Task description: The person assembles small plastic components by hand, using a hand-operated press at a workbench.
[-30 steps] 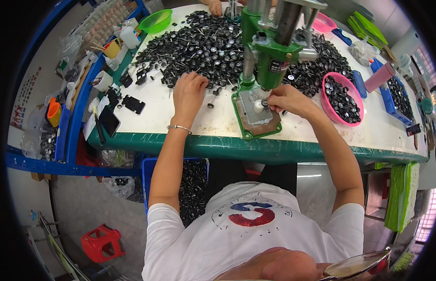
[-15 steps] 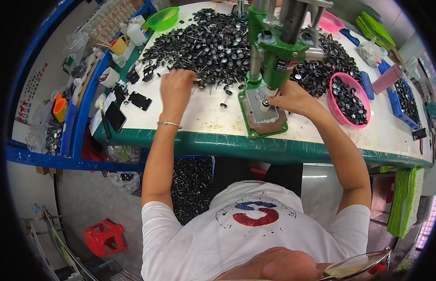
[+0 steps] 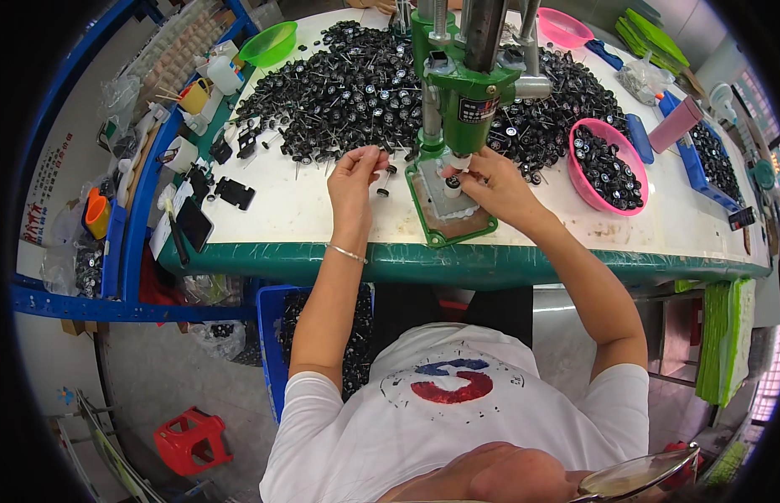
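My right hand (image 3: 497, 186) is at the base of a green bench press (image 3: 469, 109). Its thumb and fingers close on a small black wheel (image 3: 453, 180) at the top of a white post on the metal base plate (image 3: 440, 201). To the left, my left hand (image 3: 353, 174) is raised over the white table with its fingertips pinched together; whatever lies between them is hidden. Just right of those fingertips, a pair of black wheels on a thin axle (image 3: 383, 193) rests on the table. A large heap of black toy wheels with axles (image 3: 348, 92) spreads behind both hands.
A pink bowl of wheels (image 3: 608, 205) stands right of the press, near a blue tray (image 3: 700, 172). Far left sits a green bowl (image 3: 270, 44). A phone-like dark slab (image 3: 194, 225) lies by the green table edge (image 3: 323, 261). Below is a blue bin (image 3: 272, 352).
My left hand has moved right from the heap's edge toward the press, fingertips now pinched. My right hand has shifted slightly left over the white post. The whole view has shifted a little.
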